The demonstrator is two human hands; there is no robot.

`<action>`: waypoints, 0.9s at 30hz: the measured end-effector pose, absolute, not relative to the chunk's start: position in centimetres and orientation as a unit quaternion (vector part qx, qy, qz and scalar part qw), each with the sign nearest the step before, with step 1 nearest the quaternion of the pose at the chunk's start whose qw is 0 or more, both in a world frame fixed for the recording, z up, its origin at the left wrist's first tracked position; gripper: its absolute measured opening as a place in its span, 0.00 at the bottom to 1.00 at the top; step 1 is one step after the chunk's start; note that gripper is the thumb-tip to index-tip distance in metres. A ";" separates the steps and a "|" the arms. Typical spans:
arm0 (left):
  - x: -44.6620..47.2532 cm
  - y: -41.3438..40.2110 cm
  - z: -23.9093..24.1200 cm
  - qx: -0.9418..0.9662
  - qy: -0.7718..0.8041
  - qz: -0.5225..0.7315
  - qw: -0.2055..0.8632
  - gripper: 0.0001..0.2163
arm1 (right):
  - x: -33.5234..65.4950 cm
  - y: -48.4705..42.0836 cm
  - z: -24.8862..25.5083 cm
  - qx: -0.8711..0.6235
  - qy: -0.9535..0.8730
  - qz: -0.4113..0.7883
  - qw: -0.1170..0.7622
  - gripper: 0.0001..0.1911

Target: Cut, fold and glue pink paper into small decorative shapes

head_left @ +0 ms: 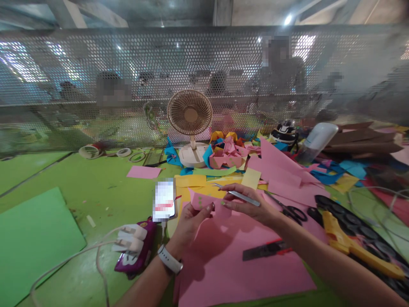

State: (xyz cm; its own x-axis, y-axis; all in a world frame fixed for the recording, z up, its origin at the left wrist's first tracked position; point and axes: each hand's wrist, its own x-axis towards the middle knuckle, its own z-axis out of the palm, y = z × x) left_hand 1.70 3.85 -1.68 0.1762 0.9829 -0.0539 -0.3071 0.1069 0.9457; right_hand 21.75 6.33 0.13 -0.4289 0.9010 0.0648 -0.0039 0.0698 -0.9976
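My left hand, with a white band on its wrist, pinches a small piece of pink paper that carries several green dots. In my right hand a pair of metal tweezers lies between the fingers, its bent tip pointing left. The right fingertips also meet the paper's right side; whether they grip it too, I cannot tell. Beneath both hands lies a large pink sheet, and on it a utility knife. Black scissors rest just right of my right hand.
A small fan stands at the back beside folded paper pieces. To the left are a lit phone, a purple power strip with cables, and a green sheet. A yellow glue gun lies right, near a black tray.
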 end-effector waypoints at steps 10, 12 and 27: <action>1.7 3.9 -2.0 0.455 0.376 0.510 0.625 0.07 | 21.7 6.1 0.7 -0.350 -0.622 0.582 0.390 0.20; 1.7 3.9 -2.1 0.459 0.373 0.510 0.625 0.07 | 21.7 6.2 0.6 -0.347 -0.620 0.584 0.393 0.19; 1.7 3.8 -2.3 0.453 0.359 0.518 0.631 0.06 | 21.5 6.2 0.2 -0.336 -0.608 0.592 0.408 0.20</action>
State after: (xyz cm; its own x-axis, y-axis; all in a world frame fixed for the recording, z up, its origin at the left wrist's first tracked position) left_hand 1.73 3.83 -2.27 0.2057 0.9785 0.0164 -0.3284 0.0532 0.9430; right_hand 21.55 6.19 0.24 -0.4417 0.8918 0.0977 -0.0736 0.0725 -0.9946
